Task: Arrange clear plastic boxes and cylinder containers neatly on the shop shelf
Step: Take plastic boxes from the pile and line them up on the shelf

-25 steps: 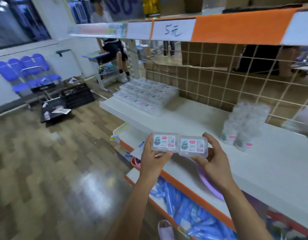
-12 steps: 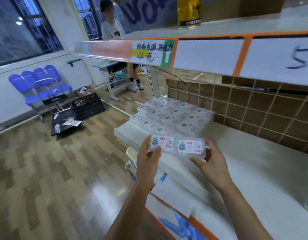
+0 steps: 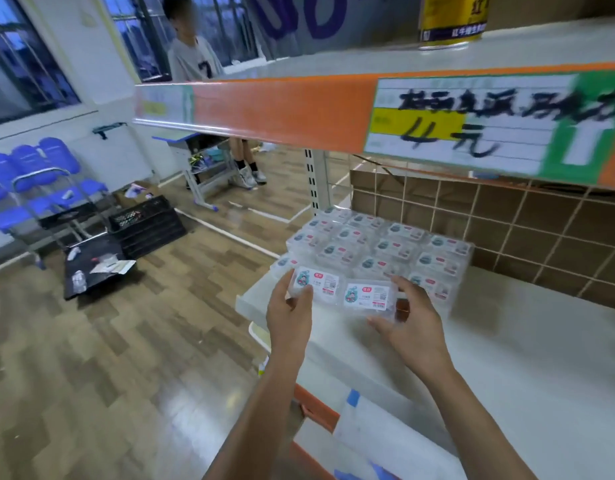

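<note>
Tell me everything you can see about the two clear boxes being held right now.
The two clear plastic boxes are small, flat, transparent cases, each with a white label showing a cartoon figure, red logo and barcode. They sit side by side, lids up, tilted slightly. The left hand pinches the left end, the right hand the right end, just in front of the stacked boxes on the white shelf.

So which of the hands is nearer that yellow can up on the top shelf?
Right. The right hand holds the paired clear boxes on the side below the yellow can; the left hand grips their other end, further left of it.
</note>
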